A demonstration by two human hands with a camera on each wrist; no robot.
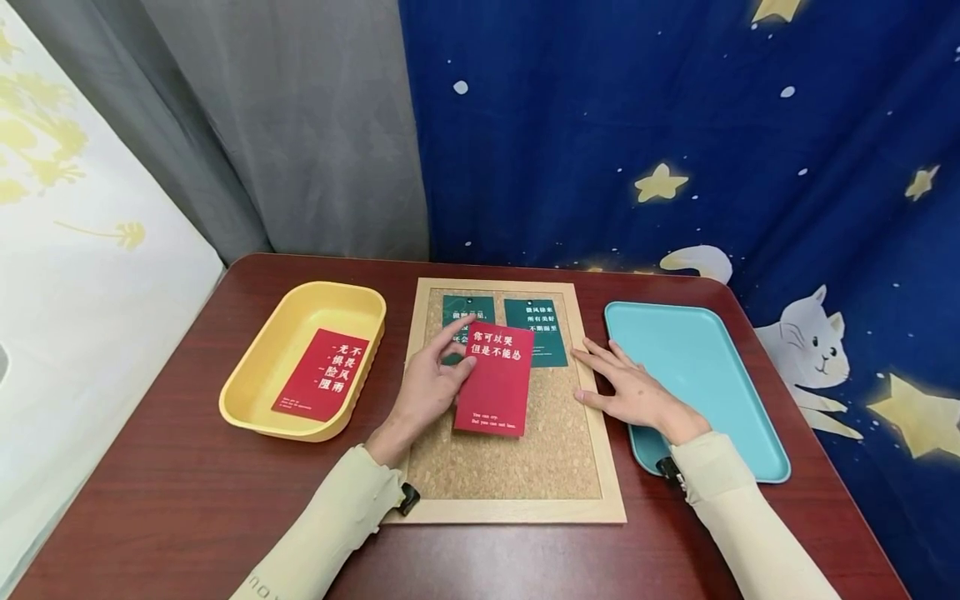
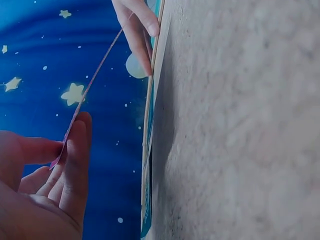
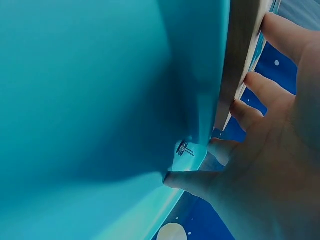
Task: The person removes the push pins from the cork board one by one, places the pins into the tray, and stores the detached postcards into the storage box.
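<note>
My left hand (image 1: 429,382) pinches a red card (image 1: 491,393) with white writing by its upper left side, between thumb and fingers. The card is held over the middle of a wood-framed corkboard (image 1: 502,471); in the left wrist view it slants away from the board's surface. Two dark green cards hang side by side at the board's top, one (image 1: 455,307) partly hidden behind my left hand and the red card, the other (image 1: 551,352) to its right. With fingers spread, my right hand (image 1: 637,396) rests on the board's right frame strip.
Left of the board, a yellow basket (image 1: 251,375) holds another red card (image 1: 311,387). A blue tray (image 1: 686,358) lies on the right, partly under my right forearm. Small metal pins (image 3: 184,148) sit in the tray's corner. Curtains (image 1: 555,167) hang behind the table.
</note>
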